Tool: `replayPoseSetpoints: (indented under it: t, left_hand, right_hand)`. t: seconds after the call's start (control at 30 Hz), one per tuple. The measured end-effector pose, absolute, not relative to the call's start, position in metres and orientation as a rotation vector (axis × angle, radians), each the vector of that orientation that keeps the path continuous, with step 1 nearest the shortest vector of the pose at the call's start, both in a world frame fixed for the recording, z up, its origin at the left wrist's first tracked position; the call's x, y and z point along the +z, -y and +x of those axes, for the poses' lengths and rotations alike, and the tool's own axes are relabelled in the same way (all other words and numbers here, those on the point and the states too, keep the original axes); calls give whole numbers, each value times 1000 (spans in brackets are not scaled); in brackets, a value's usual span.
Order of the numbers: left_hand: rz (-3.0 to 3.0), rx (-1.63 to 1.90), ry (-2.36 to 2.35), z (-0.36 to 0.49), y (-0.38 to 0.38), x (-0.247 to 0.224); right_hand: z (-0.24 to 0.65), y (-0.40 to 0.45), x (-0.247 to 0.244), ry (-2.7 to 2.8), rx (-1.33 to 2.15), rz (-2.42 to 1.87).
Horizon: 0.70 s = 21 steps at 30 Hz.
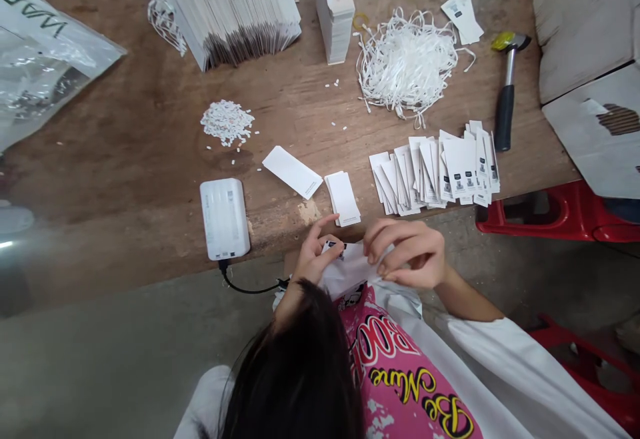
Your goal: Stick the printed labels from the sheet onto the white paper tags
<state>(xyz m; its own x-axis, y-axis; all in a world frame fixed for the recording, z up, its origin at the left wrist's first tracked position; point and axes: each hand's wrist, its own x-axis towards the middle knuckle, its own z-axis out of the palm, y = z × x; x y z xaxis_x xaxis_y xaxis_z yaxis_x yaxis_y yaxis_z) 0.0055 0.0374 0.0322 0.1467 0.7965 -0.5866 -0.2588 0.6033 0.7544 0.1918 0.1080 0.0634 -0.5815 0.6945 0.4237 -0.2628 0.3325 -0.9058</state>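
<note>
Just off the table's near edge, my left hand (316, 257) pinches a white printed tag (332, 247) under its thumb, the index finger stretched toward a small stack of white tags (344, 197). My right hand (407, 252) is beside it, thumb and fingers closed together; whatever lies between them is too small to make out. White material shows between the two hands, partly hidden by the fingers. A single blank-looking tag (293, 172) lies left of the small stack. To the right spreads a row of overlapping printed tags (435, 172).
A pile of white strings (407, 59) and a hammer (506, 92) lie at the right. Small white plastic pieces (227, 122) are heaped left, above a white power bank (225, 219) with a black cable. Strung tags (240, 12) and a tall card stack (335, 15) stand behind.
</note>
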Motion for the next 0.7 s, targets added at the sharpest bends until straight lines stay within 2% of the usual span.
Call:
replayPoseSetpoints:
  t: [0.17, 0.27, 0.4, 0.7]
  left_hand:
    - [1366, 525, -1495, 7, -35, 33]
    - [1638, 217, -1641, 14, -35, 36]
    - [1753, -17, -1699, 18, -38, 38]
    - [1721, -56, -1677, 15, -42, 47]
  right_hand:
    - [194, -141, 58, 2157, 1308, -880]
    - [187, -158, 44, 2380, 1209, -897]
    - [177, -165, 30, 2479, 1187, -800]
    - [175, -162, 23, 2498, 1165, -783]
